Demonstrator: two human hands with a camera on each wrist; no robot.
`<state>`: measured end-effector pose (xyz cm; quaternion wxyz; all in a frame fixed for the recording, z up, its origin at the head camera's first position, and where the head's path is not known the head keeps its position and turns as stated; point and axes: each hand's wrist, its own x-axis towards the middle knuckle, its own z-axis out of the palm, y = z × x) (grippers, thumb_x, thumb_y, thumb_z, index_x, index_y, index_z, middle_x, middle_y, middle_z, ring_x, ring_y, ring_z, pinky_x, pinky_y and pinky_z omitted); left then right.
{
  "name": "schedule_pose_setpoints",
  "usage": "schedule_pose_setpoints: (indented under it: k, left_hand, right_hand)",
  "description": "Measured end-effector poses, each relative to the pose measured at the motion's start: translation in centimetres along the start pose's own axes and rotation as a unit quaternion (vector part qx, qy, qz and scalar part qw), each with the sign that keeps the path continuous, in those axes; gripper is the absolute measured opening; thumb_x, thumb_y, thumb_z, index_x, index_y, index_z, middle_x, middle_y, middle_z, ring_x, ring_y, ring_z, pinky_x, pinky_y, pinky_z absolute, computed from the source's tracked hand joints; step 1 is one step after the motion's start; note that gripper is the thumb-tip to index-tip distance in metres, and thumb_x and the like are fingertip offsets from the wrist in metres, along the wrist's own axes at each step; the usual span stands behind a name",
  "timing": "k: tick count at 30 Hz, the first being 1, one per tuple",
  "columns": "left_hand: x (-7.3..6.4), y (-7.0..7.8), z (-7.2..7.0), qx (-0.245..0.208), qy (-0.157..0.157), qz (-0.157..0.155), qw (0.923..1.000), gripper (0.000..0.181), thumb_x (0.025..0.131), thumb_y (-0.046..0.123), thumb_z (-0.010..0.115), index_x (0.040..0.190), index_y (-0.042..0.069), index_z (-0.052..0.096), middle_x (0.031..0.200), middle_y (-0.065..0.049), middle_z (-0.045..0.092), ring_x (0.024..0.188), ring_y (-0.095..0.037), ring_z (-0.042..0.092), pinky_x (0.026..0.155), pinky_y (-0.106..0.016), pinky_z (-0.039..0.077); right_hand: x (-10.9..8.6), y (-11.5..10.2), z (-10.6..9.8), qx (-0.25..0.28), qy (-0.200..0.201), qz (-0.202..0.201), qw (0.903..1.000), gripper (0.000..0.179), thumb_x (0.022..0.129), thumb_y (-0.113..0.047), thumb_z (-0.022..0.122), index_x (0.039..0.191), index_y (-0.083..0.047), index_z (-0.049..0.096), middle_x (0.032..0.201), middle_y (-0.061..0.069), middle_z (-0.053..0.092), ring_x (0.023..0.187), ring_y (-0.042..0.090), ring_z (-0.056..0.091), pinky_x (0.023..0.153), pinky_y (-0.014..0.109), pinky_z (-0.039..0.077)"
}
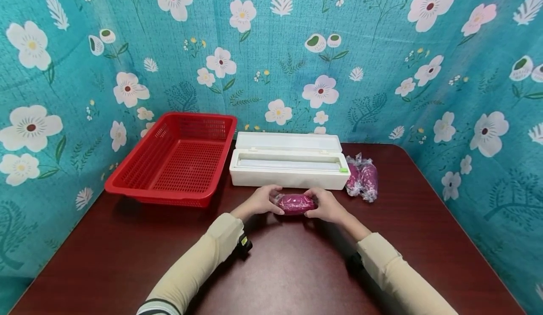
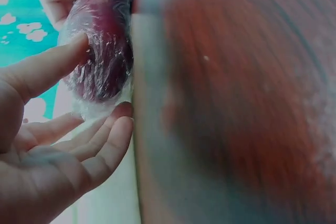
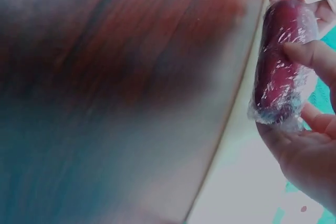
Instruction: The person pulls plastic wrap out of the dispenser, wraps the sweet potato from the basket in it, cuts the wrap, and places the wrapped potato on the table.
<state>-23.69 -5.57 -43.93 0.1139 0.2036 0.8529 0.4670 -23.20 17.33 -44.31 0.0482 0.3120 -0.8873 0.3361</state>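
A purple-red oblong (image 1: 295, 204), like a sweet potato in shape, is wrapped in clear, crinkled cling film. It lies level just in front of the white box. My left hand (image 1: 265, 200) grips its left end, and my right hand (image 1: 325, 205) grips its right end. In the left wrist view the left thumb (image 2: 58, 66) presses on the wrapped oblong (image 2: 102, 51), the fingers curved at its end. The right wrist view shows the right thumb (image 3: 310, 56) on its side, with the fingers partly hidden behind.
Behind the hands stands a long white cling film box (image 1: 290, 178), lid up, a roll (image 1: 292, 165) inside. To its right lie film-wrapped purple-red oblongs (image 1: 368, 180). A red plastic basket (image 1: 231, 140) stands at the left on the dark table (image 1: 424, 239). Flowered cloth (image 1: 373, 70) hangs behind.
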Motion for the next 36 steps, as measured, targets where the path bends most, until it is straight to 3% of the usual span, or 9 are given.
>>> schedule_pose_setpoints:
  k: [5, 12, 21, 25, 28, 33, 36]
  left_hand:
    - [-0.3, 0.6, 0.1, -0.017, 0.004, -0.005, 0.9998, 0.067, 0.067, 0.004, 0.076, 0.125, -0.007, 0.043, 0.119, -0.025, 0.049, 0.092, -0.031, 0.059, 0.064, -0.026, 0.049]
    - [-0.9, 0.8, 0.0, 0.001, -0.011, 0.031, 0.9995, 0.047, 0.071, 0.004, 0.073, 0.112, -0.009, 0.054, 0.111, -0.022, 0.056, 0.090, -0.033, 0.059, 0.068, -0.025, 0.048]
    - [-1.0, 0.5, -0.1, 0.052, -0.017, 0.039, 0.9978, 0.042, 0.071, 0.012, 0.075, 0.107, -0.003, 0.061, 0.102, -0.015, 0.062, 0.085, -0.022, 0.061, 0.073, -0.024, 0.045]
    - [-1.1, 0.3, -0.1, 0.049, -0.026, 0.039, 0.9977, 0.040, 0.071, 0.012, 0.075, 0.106, -0.003, 0.061, 0.100, -0.014, 0.063, 0.086, -0.023, 0.061, 0.072, -0.025, 0.045]
    - [-1.4, 0.3, 0.1, 0.045, -0.029, 0.034, 0.9980, 0.040, 0.072, 0.012, 0.074, 0.106, -0.004, 0.061, 0.100, -0.014, 0.062, 0.088, -0.025, 0.061, 0.072, -0.025, 0.046]
    - [-1.8, 0.1, 0.3, 0.057, -0.031, 0.039, 0.9971, 0.037, 0.074, 0.013, 0.072, 0.105, -0.003, 0.061, 0.100, -0.014, 0.062, 0.089, -0.024, 0.059, 0.075, -0.029, 0.045]
    - [-2.0, 0.0, 0.4, 0.075, -0.024, 0.051, 0.9956, 0.033, 0.077, 0.015, 0.070, 0.104, -0.003, 0.062, 0.099, -0.013, 0.063, 0.091, -0.023, 0.058, 0.078, -0.032, 0.045]
  right_hand:
    - [-1.7, -0.2, -1.3, -0.014, 0.021, 0.054, 0.9982, 0.042, 0.060, -0.011, 0.080, 0.093, 0.002, 0.058, 0.081, 0.006, 0.057, 0.071, 0.016, 0.051, 0.062, 0.030, 0.043]
    - [-4.7, 0.4, -3.6, -0.038, 0.054, 0.153, 0.9860, 0.049, 0.059, -0.017, 0.083, 0.094, 0.005, 0.057, 0.078, 0.009, 0.058, 0.067, 0.017, 0.052, 0.058, 0.030, 0.043]
    - [-7.2, 2.0, -5.4, -0.018, 0.109, 0.266, 0.9577, 0.061, 0.056, -0.022, 0.084, 0.101, 0.005, 0.053, 0.087, 0.018, 0.058, 0.078, 0.029, 0.054, 0.063, 0.033, 0.044]
    - [-7.9, 2.5, -5.6, 0.010, 0.119, 0.310, 0.9433, 0.067, 0.058, -0.022, 0.083, 0.106, 0.006, 0.046, 0.090, 0.022, 0.056, 0.080, 0.031, 0.054, 0.063, 0.033, 0.045]
    - [-8.4, 2.8, -5.5, 0.005, 0.109, 0.314, 0.9430, 0.070, 0.061, -0.022, 0.082, 0.110, 0.006, 0.040, 0.088, 0.023, 0.053, 0.078, 0.032, 0.053, 0.063, 0.037, 0.045]
    - [-8.9, 3.3, -5.0, -0.039, 0.079, 0.274, 0.9576, 0.071, 0.064, -0.023, 0.080, 0.112, 0.008, 0.037, 0.086, 0.023, 0.053, 0.079, 0.034, 0.052, 0.067, 0.045, 0.043]
    - [-8.9, 3.4, -4.9, -0.055, 0.060, 0.264, 0.9611, 0.077, 0.065, -0.028, 0.079, 0.116, 0.011, 0.035, 0.091, 0.027, 0.051, 0.083, 0.036, 0.050, 0.070, 0.047, 0.042]
